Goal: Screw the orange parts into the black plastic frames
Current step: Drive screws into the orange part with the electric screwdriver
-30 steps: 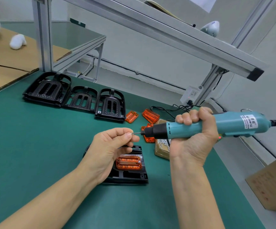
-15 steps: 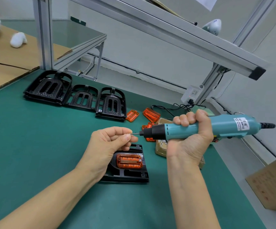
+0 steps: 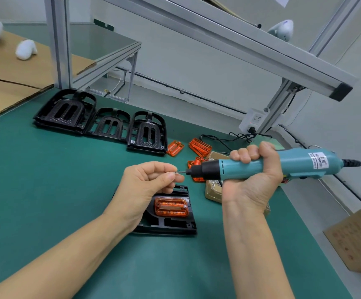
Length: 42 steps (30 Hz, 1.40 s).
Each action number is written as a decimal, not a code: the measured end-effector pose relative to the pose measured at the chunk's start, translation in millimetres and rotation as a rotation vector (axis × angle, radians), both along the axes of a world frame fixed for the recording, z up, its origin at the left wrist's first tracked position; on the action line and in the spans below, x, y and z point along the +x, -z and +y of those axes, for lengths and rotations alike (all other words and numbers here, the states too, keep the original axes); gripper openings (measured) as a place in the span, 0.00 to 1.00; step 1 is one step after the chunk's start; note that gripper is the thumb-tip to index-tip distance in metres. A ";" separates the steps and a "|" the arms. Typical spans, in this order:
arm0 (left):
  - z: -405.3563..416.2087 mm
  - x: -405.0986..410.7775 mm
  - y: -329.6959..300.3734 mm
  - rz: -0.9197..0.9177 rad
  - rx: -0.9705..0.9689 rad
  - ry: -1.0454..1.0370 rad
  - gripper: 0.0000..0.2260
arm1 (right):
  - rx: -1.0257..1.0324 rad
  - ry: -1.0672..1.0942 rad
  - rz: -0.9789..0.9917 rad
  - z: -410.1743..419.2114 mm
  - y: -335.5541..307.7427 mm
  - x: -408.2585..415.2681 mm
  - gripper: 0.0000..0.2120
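Both forearms are bare, no sleeves, no gloves, nothing on the left hand (image 3: 141, 186) or right hand (image 3: 254, 180).

electric screwdriver (image 3: 283, 165) | white label | print too blurred to read reliably

**Teal, black and orange all over**

The desk (image 3: 45, 190) is a deep teal-green. The screwdriver (image 3: 261, 167) in the right hand (image 3: 253, 182) is a lighter teal with a black nose and a white label. Under the left hand (image 3: 145, 186) there's a black frame (image 3: 175, 225) with a see-through orange part (image 3: 172, 207) in it. Beyond the hands: loose orange parts (image 3: 200, 146), black frames (image 3: 147, 134) with a dotted texture, and tan cardboard (image 3: 2, 83).
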State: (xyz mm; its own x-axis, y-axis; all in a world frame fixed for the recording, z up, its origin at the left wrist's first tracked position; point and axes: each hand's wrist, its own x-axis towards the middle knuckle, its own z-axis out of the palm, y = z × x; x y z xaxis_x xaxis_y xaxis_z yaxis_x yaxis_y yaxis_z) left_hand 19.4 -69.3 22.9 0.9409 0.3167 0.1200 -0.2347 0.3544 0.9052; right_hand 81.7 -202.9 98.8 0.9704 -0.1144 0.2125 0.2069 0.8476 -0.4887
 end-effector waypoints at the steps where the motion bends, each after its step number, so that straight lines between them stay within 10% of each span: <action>1: 1.5 -0.8 -0.2 0.004 0.022 0.009 0.07 | -0.001 -0.001 0.004 -0.3 -0.3 0.6 0.10; 7: 13.5 -6.6 2.4 0.048 0.268 -0.036 0.19 | -0.039 -0.038 -0.044 -4.5 -1.1 5.8 0.09; 17: 31.2 -12.9 18.1 0.263 1.437 0.129 0.45 | -0.347 -0.159 -0.046 5.6 18.2 8.4 0.08; 42: 30.5 -9.6 15.0 0.241 1.343 0.105 0.43 | -0.664 -0.311 -0.249 38.0 23.7 9.6 0.09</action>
